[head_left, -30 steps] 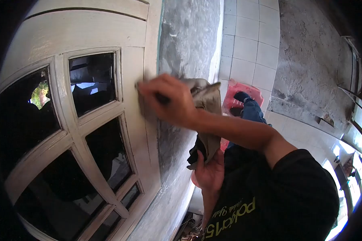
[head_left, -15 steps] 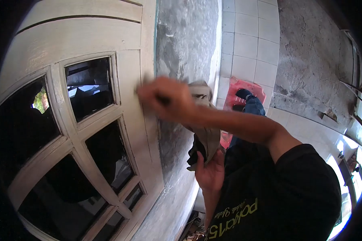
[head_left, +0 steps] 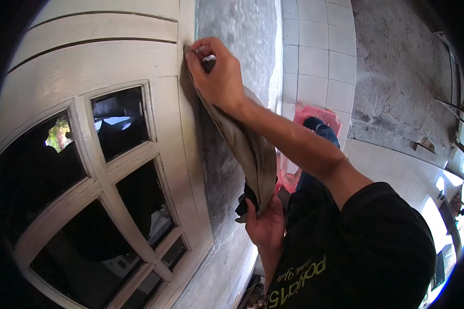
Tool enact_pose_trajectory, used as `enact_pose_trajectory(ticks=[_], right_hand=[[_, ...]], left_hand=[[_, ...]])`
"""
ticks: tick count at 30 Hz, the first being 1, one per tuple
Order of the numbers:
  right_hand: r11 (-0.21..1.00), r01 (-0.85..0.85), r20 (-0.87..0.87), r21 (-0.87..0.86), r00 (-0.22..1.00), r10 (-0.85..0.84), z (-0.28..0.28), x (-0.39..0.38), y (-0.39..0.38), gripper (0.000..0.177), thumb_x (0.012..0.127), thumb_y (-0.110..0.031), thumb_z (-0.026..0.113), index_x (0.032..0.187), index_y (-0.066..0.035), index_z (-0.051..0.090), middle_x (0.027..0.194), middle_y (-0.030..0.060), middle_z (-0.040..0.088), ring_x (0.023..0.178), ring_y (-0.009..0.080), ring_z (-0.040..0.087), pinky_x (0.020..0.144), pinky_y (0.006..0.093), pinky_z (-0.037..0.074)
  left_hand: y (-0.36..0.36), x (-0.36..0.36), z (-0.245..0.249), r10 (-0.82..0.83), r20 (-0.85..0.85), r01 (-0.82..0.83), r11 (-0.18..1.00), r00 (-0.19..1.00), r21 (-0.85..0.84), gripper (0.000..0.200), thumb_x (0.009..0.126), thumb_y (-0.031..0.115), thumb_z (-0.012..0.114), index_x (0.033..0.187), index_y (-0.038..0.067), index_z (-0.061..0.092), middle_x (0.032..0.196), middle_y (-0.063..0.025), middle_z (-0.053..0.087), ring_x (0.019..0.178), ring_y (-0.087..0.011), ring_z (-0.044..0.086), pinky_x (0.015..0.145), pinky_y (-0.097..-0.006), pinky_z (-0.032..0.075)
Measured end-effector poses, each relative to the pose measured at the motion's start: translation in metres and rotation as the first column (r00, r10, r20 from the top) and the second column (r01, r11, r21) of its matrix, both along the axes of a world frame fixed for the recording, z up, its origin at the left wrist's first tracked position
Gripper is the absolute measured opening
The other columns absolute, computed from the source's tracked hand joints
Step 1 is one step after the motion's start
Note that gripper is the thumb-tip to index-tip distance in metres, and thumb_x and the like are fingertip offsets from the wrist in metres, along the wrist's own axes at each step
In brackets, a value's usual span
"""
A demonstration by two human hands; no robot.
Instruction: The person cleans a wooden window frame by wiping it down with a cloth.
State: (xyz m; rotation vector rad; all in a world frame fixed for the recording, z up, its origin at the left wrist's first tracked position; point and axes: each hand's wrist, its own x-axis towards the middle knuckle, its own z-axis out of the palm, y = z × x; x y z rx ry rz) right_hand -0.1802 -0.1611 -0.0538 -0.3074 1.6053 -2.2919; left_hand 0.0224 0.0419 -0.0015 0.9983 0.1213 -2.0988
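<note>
A long olive-brown cloth (head_left: 252, 154), perhaps a garment, hangs in folds between my two hands. Its upper edge is pinched in the fingers of my right hand (head_left: 216, 74), close to the edge of the white door. Lower down, my left hand (head_left: 267, 221) grips the other end, palm up, with the thumb over the cloth. A black piece of fabric (head_left: 245, 202) pokes out beside that thumb. My right hand and forearm cover part of the cloth.
A white panelled door (head_left: 103, 62) with dark glass panes fills the left side. Beside it runs a rough grey wall (head_left: 232, 31). A pink plastic stool or chair (head_left: 332, 119) is below, with a foot on it. White tiles (head_left: 312, 62) cover the floor.
My right hand has moved up along the door edge, drawing the cloth out into a longer stretch. My left hand stays at the lower end. The view has shifted slightly.
</note>
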Motion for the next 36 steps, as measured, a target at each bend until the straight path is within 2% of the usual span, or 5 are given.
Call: enact_pose_trajectory(ticks=[4,9,17,21,36], right_hand=[[0.997,-0.072,-0.299,-0.025,0.952,0.062,0.000,0.042,0.032,0.013,0.087,-0.010,0.069,0.094,0.000,0.067,0.082,0.0145,0.066,0.073,0.0191,0.066,0.065,0.0301,0.051],[1.000,0.004,-0.072,0.010,0.997,-0.003,-0.003,-0.017,-0.006,0.017,0.087,-0.017,0.066,0.093,-0.002,0.069,0.085,0.0181,0.068,0.075,0.0343,0.066,0.068,0.0393,0.052],[0.985,-0.157,-0.268,0.069,0.948,0.170,-0.003,0.017,0.029,0.015,0.087,-0.016,0.065,0.096,-0.005,0.071,0.091,0.0178,0.068,0.083,0.0336,0.066,0.072,0.0400,0.052],[0.994,0.098,-0.139,0.045,0.986,-0.091,-0.004,-0.033,-0.021,0.015,0.087,-0.017,0.066,0.094,-0.004,0.070,0.088,0.0173,0.067,0.080,0.0334,0.065,0.069,0.0390,0.052],[0.997,0.055,-0.334,-0.045,0.940,-0.068,-0.008,0.022,0.015,0.011,0.083,-0.003,0.067,0.093,-0.008,0.069,0.089,0.0116,0.065,0.080,0.0299,0.064,0.071,0.0362,0.052]], left_hand=[[-0.003,0.001,0.000,-0.005,-0.005,0.005,1.000,1.000,0.001,0.043,0.100,0.023,0.048,0.135,0.000,0.041,0.133,-0.0191,0.049,0.121,-0.0290,0.052,0.100,-0.0421,0.048],[-0.003,-0.002,0.000,0.008,-0.036,-0.007,1.000,0.999,0.026,0.041,0.100,0.024,0.049,0.133,-0.001,0.044,0.130,-0.0198,0.051,0.119,-0.0294,0.053,0.099,-0.0422,0.049],[-0.012,-0.017,0.002,-0.052,-0.005,0.052,0.998,0.999,0.017,0.040,0.099,0.023,0.050,0.131,-0.001,0.047,0.127,-0.0194,0.054,0.119,-0.0302,0.052,0.097,-0.0416,0.050],[-0.014,-0.018,0.008,-0.016,-0.131,0.017,1.000,0.991,0.003,0.038,0.099,0.022,0.050,0.130,0.000,0.048,0.129,-0.0185,0.053,0.120,-0.0285,0.051,0.098,-0.0410,0.049],[-0.014,-0.014,0.006,-0.035,-0.032,0.035,0.999,0.999,0.026,0.040,0.100,0.022,0.049,0.132,0.000,0.045,0.130,-0.0174,0.051,0.122,-0.0291,0.050,0.100,-0.0418,0.048]])
